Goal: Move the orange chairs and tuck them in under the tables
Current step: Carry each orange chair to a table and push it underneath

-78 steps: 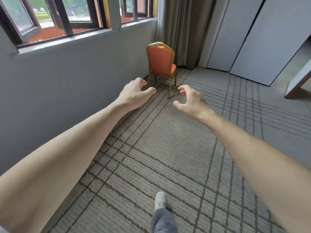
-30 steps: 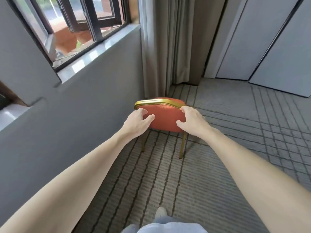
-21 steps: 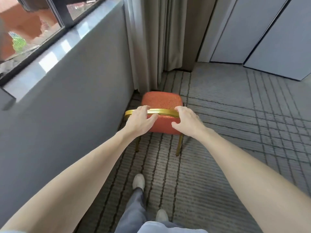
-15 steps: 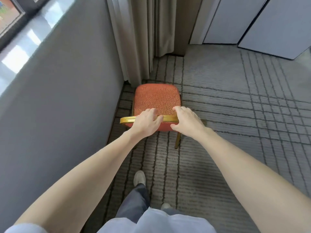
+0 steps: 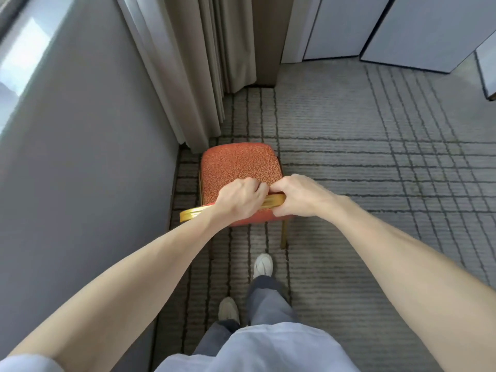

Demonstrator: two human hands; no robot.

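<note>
Head view, looking down. The orange chair (image 5: 239, 166) stands on the grey lined carpet (image 5: 375, 170) in a corner, its back toward the person and its seat pointing to 12 o'clock. The grey wall (image 5: 80, 157) runs just beside it at 9 o'clock, and the beige curtain (image 5: 204, 63) hangs near the seat's front edge at 11 o'clock. Both hands grasp the gold top rail (image 5: 192, 213) of the backrest. The left hand (image 5: 240, 200) sits near the rail's middle, its fingers (image 5: 256, 187) curled over the rail toward the seat. The right hand (image 5: 298, 196) clasps the rail's right end, knuckles up, thumb under the rail. The two hands lie almost touching. One gold rear leg (image 5: 284, 234) shows below the right hand, planted on the carpet; the other legs are hidden. The person's two pale shoes (image 5: 263, 265) stand at 6 o'clock of the chair, the right foot ahead. Pale panels (image 5: 429, 28) close the room at 1 o'clock.
</note>
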